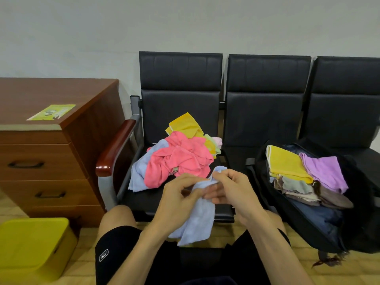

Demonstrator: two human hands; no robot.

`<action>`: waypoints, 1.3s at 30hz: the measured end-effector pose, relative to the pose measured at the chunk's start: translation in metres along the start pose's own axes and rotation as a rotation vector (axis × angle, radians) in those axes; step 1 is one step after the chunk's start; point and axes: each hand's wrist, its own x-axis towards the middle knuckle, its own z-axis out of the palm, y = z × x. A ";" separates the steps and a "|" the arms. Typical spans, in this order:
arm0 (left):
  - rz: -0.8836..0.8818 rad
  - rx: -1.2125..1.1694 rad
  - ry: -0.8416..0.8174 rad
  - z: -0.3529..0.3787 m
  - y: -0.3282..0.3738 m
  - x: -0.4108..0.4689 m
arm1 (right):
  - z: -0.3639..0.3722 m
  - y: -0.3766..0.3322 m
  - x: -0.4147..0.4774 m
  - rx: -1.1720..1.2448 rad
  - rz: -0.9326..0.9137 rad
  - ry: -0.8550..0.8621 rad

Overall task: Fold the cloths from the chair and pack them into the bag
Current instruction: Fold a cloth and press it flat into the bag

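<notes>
Fingers [185, 182] of the left hand [176, 200] curl round the top of a pale blue cloth [200, 219]. The right hand [234, 192] pinches the same cloth's upper edge between thumb and fingers, just beside the left hand. The cloth hangs bunched below both hands, over the near edge of the seat and above the person's knees.

At the far left a yellow box [30, 247] stands on the floor, in front of a brown drawer cabinet [47, 161] with a yellow-green card [51, 112] on its top. Right of the cabinet is the left chair [178, 108] of a black row. On its seat lies an unfolded heap: a second blue cloth [140, 167] at the left, a pink cloth [178, 159] in the middle and a yellow cloth [185, 125] at the far side.

On the next seat to the right leans an open black bag [357, 212]. Inside it lie a folded yellow cloth [285, 164], a purple cloth [324, 171] to its right, and grey and brown cloths [302, 189] nearer.
</notes>
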 end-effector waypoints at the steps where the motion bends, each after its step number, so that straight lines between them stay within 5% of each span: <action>1: -0.022 -0.015 0.007 -0.001 0.003 0.004 | -0.002 -0.002 0.001 -0.007 -0.014 0.003; 8: -0.010 -0.040 0.085 -0.010 0.027 0.036 | -0.012 -0.001 0.014 -0.006 -0.152 0.174; 17: 0.066 -0.072 0.011 -0.037 0.047 0.062 | -0.021 -0.018 0.038 0.221 0.016 -0.398; 27: 0.054 -0.138 0.259 -0.031 0.052 0.076 | -0.023 -0.060 0.027 0.027 -0.459 -0.039; 33: 0.089 -0.074 0.258 -0.033 0.053 0.087 | -0.013 -0.017 0.022 0.055 -0.114 -0.278; 35: -0.035 -0.096 0.276 -0.039 0.040 0.088 | -0.008 -0.012 0.019 0.220 -0.044 -0.277; 39: -0.485 -0.825 -0.128 -0.039 0.028 0.072 | -0.004 -0.024 0.021 0.353 0.028 -0.228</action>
